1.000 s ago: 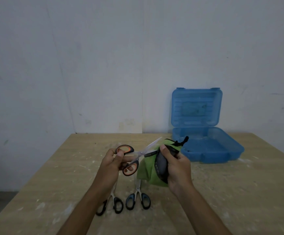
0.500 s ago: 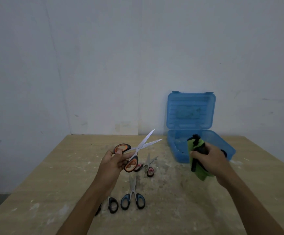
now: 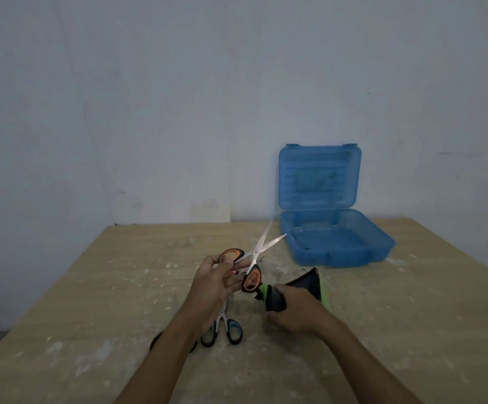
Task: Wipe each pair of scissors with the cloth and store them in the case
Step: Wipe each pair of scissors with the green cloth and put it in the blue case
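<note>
Counter carries the open blue case at back right. Your left hand grips the orange scissors, blades parted, tips up toward the case. Your right hand clutches the cloth just beside them. Blue scissors lie flat under your left wrist.

Left hand raised, fingers curled in a grip on scissors. Right hand lower, fist closed around cloth.
</note>
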